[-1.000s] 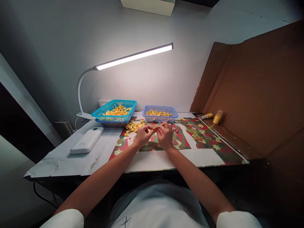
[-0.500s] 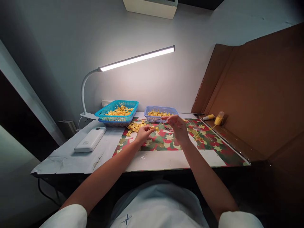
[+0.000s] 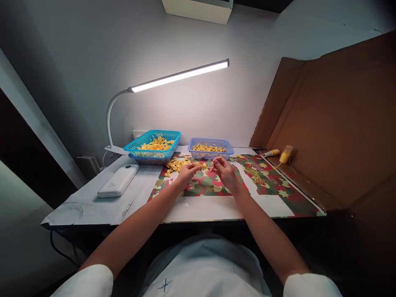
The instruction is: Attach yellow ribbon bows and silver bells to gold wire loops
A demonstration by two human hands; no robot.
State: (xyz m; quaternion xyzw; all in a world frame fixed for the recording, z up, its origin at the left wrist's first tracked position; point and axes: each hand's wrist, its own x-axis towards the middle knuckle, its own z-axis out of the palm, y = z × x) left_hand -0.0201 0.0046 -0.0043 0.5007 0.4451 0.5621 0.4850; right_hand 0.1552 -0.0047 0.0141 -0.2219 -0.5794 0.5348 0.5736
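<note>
My left hand point(image 3: 186, 174) is closed in a pinch on a small yellow ribbon piece point(image 3: 204, 166), which sticks out past the fingertips. Close to its right, my right hand point(image 3: 225, 171) has thumb and fingers pressed together, level with the ribbon piece. Whatever they grip is too fine to make out. Behind my left hand lies a loose pile of similar yellow pieces point(image 3: 175, 165) on the red and green patterned sheet point(image 3: 213, 189). A purple basket point(image 3: 227, 155) with more gold-yellow pieces stands just beyond my right hand.
A turquoise basket point(image 3: 176, 142) of yellow pieces sits on a darker one at the back left. A white power bank point(image 3: 117, 181) lies left, below a lit desk lamp point(image 3: 182, 77). On the right are tangled yellow cord point(image 3: 255, 175), a yellow-filled bottle point(image 3: 285, 154) and a cardboard wall point(image 3: 337, 123).
My right hand has come down and slightly left, nearer my left hand, and its fingers have drawn together. My left hand keeps its pinch on the ribbon piece in nearly the same place.
</note>
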